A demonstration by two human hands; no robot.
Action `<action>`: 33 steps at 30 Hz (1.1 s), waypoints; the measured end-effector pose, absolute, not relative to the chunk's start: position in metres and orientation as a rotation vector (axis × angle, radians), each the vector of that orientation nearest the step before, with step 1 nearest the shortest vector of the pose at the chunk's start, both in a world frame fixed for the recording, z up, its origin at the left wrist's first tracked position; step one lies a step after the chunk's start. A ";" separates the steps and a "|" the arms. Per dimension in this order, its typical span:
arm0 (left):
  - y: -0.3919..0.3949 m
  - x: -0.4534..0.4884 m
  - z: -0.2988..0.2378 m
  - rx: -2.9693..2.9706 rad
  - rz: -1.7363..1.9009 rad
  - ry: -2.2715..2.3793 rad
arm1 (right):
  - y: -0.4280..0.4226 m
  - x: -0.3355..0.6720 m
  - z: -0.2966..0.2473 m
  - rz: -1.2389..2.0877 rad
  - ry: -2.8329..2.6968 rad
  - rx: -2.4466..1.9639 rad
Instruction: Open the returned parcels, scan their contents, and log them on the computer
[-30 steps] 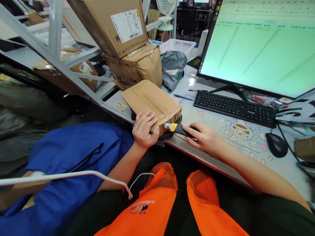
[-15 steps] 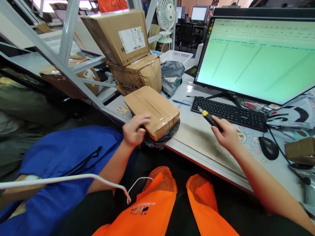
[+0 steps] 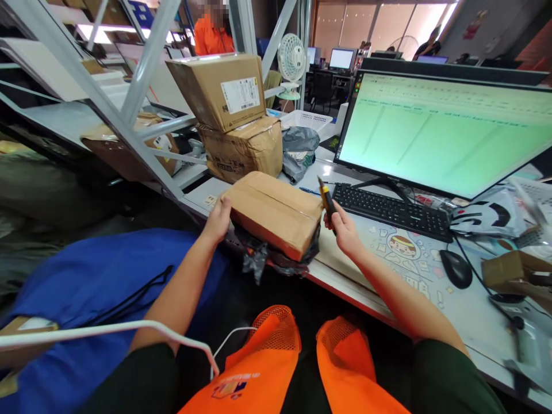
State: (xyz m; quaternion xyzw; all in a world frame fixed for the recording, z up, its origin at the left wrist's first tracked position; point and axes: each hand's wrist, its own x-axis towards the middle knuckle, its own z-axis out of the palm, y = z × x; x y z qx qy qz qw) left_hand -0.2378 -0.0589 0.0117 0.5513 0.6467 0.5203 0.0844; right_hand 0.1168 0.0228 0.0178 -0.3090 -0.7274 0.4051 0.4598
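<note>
A flat cardboard parcel (image 3: 276, 211) wrapped in brown tape lies at the desk's front edge on crumpled black plastic wrap (image 3: 263, 260). My left hand (image 3: 218, 219) grips the parcel's left end, fingers curled round its edge. My right hand (image 3: 342, 230) is at the parcel's right end, closed on a black utility knife (image 3: 326, 199) with a yellow band, its tip pointing up.
Two stacked cardboard boxes (image 3: 235, 121) and a grey poly bag (image 3: 298, 150) stand behind the parcel. A monitor (image 3: 444, 135), keyboard (image 3: 390, 211) and mouse (image 3: 456, 268) fill the desk's right side. A blue bag (image 3: 86, 287) lies at the left beside a metal shelf frame (image 3: 129, 109).
My left hand moved from the parcel's near edge to its left end. My right hand swung the knife from near the keyboard back to the parcel's right end, tip up. The parcel has shifted.
</note>
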 end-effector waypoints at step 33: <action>-0.121 -0.132 0.020 2.696 1.707 1.470 | -0.062 0.165 0.176 -0.247 -2.802 -1.380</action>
